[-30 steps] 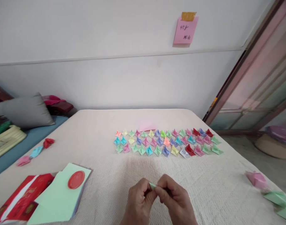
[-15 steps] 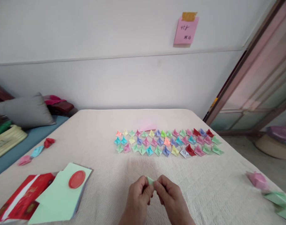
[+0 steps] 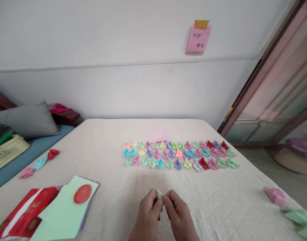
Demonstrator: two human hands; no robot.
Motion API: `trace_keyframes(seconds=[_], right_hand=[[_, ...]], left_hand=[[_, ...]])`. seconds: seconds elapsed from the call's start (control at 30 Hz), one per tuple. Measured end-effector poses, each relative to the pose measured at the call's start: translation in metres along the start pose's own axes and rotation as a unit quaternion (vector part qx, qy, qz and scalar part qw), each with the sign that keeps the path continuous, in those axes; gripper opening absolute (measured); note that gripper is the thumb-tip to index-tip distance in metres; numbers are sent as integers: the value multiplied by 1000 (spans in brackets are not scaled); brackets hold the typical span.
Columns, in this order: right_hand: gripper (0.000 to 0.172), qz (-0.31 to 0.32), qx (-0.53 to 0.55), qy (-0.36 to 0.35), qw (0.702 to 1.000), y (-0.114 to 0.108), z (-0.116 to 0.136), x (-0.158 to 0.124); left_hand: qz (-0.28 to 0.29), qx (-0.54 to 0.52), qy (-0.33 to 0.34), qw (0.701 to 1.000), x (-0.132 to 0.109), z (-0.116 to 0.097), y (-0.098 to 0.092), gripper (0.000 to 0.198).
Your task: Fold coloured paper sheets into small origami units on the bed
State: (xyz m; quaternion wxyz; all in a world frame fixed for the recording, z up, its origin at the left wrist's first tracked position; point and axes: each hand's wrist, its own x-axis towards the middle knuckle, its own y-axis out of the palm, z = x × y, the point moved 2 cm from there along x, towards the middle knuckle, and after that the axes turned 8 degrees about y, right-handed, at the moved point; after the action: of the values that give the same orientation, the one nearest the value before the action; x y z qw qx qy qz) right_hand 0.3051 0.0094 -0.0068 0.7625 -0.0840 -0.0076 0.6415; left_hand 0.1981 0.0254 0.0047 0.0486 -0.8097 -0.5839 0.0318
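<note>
A small folded piece of light green paper [image 3: 159,193] shows as a pointed tip between my hands, its lower part hidden by fingers. My left hand [image 3: 148,209] pinches it between thumb and forefinger. On the other side, my right hand [image 3: 177,209] has its thumb and fingertips closed on the paper's right edge. Beyond the hands, folded paper boats [image 3: 178,163] in many colours stand in three rows. A stack of green paper sheets [image 3: 65,207] lies to the left, with a round red lid [image 3: 82,194] on top.
Beside the sheets is a red packet [image 3: 30,209]. Three crumpled-looking folded papers [image 3: 40,163] lie at the left edge. A pink folded paper [image 3: 276,196] and green ones [image 3: 300,219] sit at the right edge. A pink note [image 3: 198,38] is taped to the wall.
The view has tilted up slightly. My right hand has shifted a little left, closer to my left hand, and both still hold the green paper.
</note>
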Motion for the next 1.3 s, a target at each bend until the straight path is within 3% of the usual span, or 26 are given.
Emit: trace_keyframes(seconds=[0.1, 0.2, 0.3, 0.37, 0.5, 0.67, 0.87, 1.03, 1.17, 1.3], right_hand=[[38, 28, 27, 46, 998, -3, 0, 3], [39, 86, 41, 87, 992, -7, 3, 5], [35, 107, 22, 75, 991, -10, 7, 5], [32, 104, -3, 66, 992, -11, 9, 4], [31, 101, -2, 57, 993, -11, 7, 6], [36, 38, 59, 59, 996, -9, 4, 7], [36, 82, 171, 132, 973, -3, 6, 3], [33, 52, 294, 176, 938, -4, 11, 0], [37, 56, 315, 169, 932, -4, 12, -1], [40, 89, 292, 165, 938, -7, 12, -1]], left_hand=[[10, -9, -6, 1000, 4, -1, -5, 25], [64, -34, -18, 997, 7, -1, -12, 22], [128, -43, -35, 990, 6, 0, -15, 17], [142, -48, -54, 987, 5, 1, -13, 16], [109, -71, -68, 989, 3, -1, -5, 19], [85, -65, -45, 993, 4, -2, -1, 23], [43, -67, -11, 997, 9, 1, -8, 24], [18, -152, 42, 987, 7, -5, -4, 26], [-7, -70, 91, 993, 2, -17, -3, 13], [-13, -53, 111, 992, 1, -22, -5, 8]])
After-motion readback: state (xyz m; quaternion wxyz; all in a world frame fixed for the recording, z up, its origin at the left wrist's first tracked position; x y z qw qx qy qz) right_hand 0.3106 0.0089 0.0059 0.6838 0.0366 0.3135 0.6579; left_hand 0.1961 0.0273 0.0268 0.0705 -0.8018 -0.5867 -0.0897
